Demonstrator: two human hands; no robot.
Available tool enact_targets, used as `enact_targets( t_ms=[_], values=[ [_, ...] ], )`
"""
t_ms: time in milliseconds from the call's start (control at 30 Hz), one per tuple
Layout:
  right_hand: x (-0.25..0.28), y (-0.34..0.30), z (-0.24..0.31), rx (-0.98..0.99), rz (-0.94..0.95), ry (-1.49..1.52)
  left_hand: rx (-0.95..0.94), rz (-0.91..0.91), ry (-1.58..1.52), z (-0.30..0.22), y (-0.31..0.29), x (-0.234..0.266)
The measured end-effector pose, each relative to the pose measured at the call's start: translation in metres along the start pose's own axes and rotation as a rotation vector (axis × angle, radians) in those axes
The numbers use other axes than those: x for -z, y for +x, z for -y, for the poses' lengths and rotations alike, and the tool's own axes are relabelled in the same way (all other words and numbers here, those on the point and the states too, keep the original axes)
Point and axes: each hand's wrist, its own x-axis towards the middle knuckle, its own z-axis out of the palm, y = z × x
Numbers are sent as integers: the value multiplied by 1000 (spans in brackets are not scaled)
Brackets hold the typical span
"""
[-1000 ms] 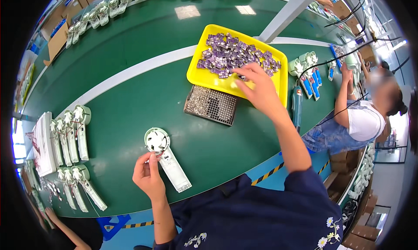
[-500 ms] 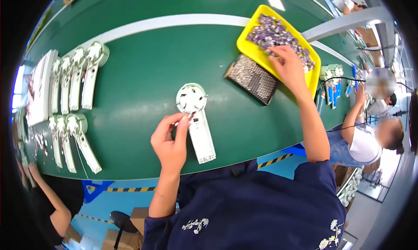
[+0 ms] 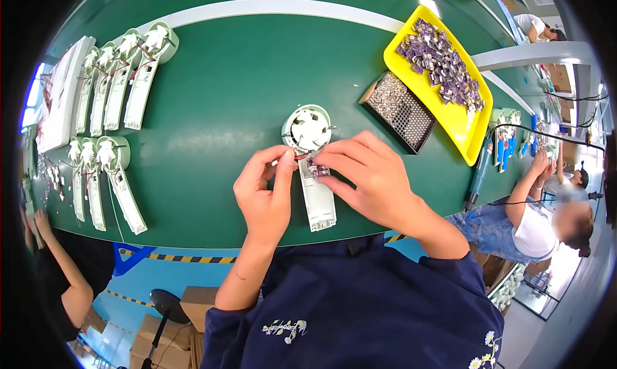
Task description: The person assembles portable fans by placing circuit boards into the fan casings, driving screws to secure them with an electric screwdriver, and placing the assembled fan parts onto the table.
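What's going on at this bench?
A person is working bare-handed on an open fan unit lying on the green table. The left hand pinches thin wires just below the fan, while the right hand holds a small purple board at the handle's upper part; whether it's seated, I can't tell. A yellow tray of similar boards sits to the right, beside a black screw tray. More fan units lie in two rows at left.

One pale-green, round-headed plastic fan body [image 3: 319, 202] front and centre, four fan bodies [image 3: 140, 99] upper left, three fan bodies [image 3: 126, 199] below! One purple square circuit board [image 3: 317, 170], one yellow plastic tray [image 3: 461, 134], one black perforated box [image 3: 411, 122]!
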Motion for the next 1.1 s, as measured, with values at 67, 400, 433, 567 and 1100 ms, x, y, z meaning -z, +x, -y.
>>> enact_targets(
  t_ms=[67, 400, 433, 567, 1100],
  values=[
    [2, 2, -1, 29, 68, 1, 7, -3, -5, 0, 0, 0],
    [-4, -5, -4, 16, 83, 14, 1, -11, 10, 2, 1, 0],
    [-5, -5, -4, -19, 64, 44, 2, -12, 11, 2, 1, -1],
    [-12, -10, -9, -62, 13, 152, 1, -19, 25, 3, 1, -3],
    [-25, -19, -9, -97, -73, 239, -120, 61, 272, -6, 2, -4]
  ],
)
